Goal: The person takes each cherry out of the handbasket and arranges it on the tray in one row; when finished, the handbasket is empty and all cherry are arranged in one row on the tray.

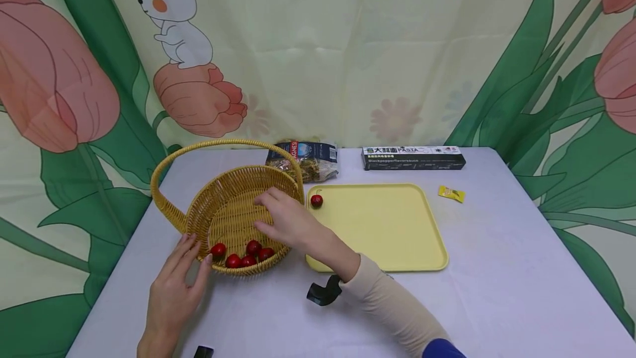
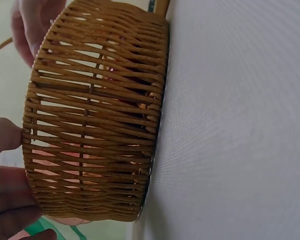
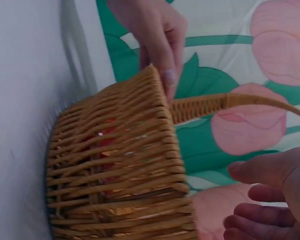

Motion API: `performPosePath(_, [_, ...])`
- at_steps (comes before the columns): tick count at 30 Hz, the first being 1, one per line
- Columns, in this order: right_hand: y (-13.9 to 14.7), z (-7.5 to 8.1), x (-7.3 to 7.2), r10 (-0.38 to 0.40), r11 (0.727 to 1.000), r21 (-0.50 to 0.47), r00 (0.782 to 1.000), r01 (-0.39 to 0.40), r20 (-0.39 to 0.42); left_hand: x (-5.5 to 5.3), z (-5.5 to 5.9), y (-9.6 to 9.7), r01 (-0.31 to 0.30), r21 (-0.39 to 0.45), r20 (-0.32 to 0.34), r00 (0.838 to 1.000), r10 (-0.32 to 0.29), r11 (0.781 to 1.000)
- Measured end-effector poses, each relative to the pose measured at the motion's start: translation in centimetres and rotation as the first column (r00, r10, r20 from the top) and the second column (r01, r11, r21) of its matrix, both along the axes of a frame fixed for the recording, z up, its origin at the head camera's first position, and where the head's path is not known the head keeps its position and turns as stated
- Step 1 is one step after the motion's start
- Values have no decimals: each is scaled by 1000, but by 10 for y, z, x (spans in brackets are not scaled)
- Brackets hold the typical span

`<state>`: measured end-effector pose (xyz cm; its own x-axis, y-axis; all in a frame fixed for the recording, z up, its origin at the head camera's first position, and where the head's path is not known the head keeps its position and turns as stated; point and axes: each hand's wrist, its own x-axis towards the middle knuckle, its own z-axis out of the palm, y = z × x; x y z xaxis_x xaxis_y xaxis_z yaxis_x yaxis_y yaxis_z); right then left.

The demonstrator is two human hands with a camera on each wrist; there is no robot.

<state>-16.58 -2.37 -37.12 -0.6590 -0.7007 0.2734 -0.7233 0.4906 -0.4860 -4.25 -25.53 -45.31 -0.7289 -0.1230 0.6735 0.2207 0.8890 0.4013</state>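
Observation:
A round wicker basket (image 1: 233,192) with a tall handle stands at the left of the table. Several red cherries (image 1: 248,260) lie together at its near side. My left hand (image 1: 171,286) rests against the basket's near-left rim, its fingers fairly straight and the thumb touching the edge. Over the basket's right part hovers my right hand (image 1: 288,220), fingers loosely bent, with nothing between thumb and fingers in the right wrist view. One cherry (image 1: 316,201) with a stem sits in the upper left corner of the yellow tray (image 1: 377,225), right of the basket.
Behind the basket is a printed snack bag (image 1: 318,160). A black pasta box (image 1: 413,158) lies along the back edge, and a small yellow packet (image 1: 451,194) lies right of the tray. A black curved object (image 1: 324,290) shows by the right forearm.

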Motion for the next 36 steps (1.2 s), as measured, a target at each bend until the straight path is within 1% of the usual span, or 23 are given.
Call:
performPosePath(3, [-8,-8,-3,22,999,37,999,-24,36,0,0,0,-15,2,12,1000,15,1000])
performPosePath(5, [-13,-13,-5,37,997,65,998,-40,46,0,0,1,-20,5,18,1000,20,1000])
performPosePath(9, [-20,-22,-7,61,988,135,997,-68,54,-1,-1,1,-6,6,3,1000,6,1000])
performPosePath(14, [-26,-28,-8,80,968,234,995,-92,61,-2,-3,-1,10,4,-24,1000,-10,1000])
performPosePath(18, [-32,-33,-7,101,949,292,993,-116,64,-2,-2,-1,8,-1,-22,1000,-8,1000])
performPosePath(22, [-36,-37,-7,122,938,317,989,-141,79,-1,-1,0,1,-8,-12,1000,-2,1000])
performPosePath(26, [-38,-38,-8,133,931,323,983,-168,129,-1,0,0,-16,-12,10,1000,16,1000])
performPosePath(31, [-41,-39,-12,158,930,301,968,-213,197,0,1,0,-25,-10,19,999,26,1000])
performPosePath(36, [-43,-40,-14,163,929,293,961,-226,224,0,1,-1,-37,-11,29,999,38,999])
